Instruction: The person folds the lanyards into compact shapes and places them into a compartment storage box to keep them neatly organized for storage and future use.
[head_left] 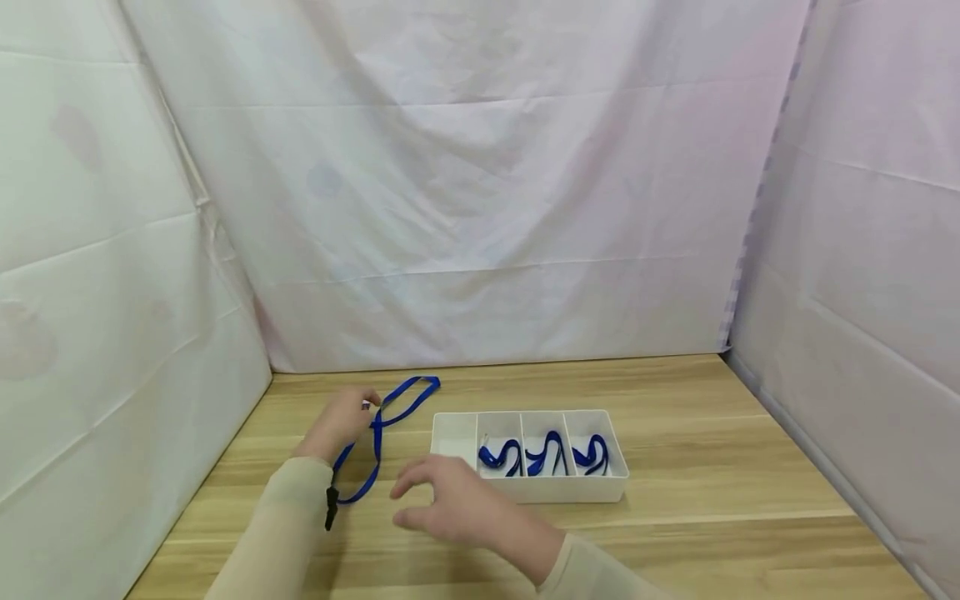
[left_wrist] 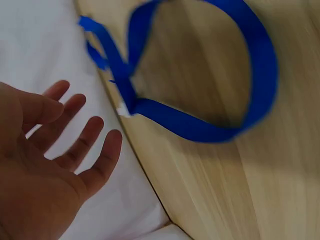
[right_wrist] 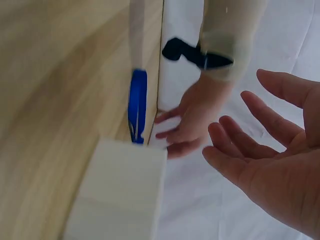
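Observation:
A blue lanyard [head_left: 377, 450] lies loosely looped on the wooden table at the left, with a small white part showing in the left wrist view. Just beside its middle, my left hand [head_left: 345, 421] hovers with fingers spread and slightly bent, nothing between them. In the left wrist view, a gap separates that hand [left_wrist: 55, 150] from the lanyard [left_wrist: 200, 130]. My right hand [head_left: 450, 504] is held in the air before the left end of a white divided tray [head_left: 540, 492], its fingers relaxed and apart, as the right wrist view also shows [right_wrist: 270, 165].
Folded blue lanyards [head_left: 592, 454] lie in the tray's three right-hand compartments; the leftmost shows its white floor. White cloth [head_left: 480, 208] hangs behind the table and along both sides. A black piece [head_left: 332, 508] sits at the left sleeve.

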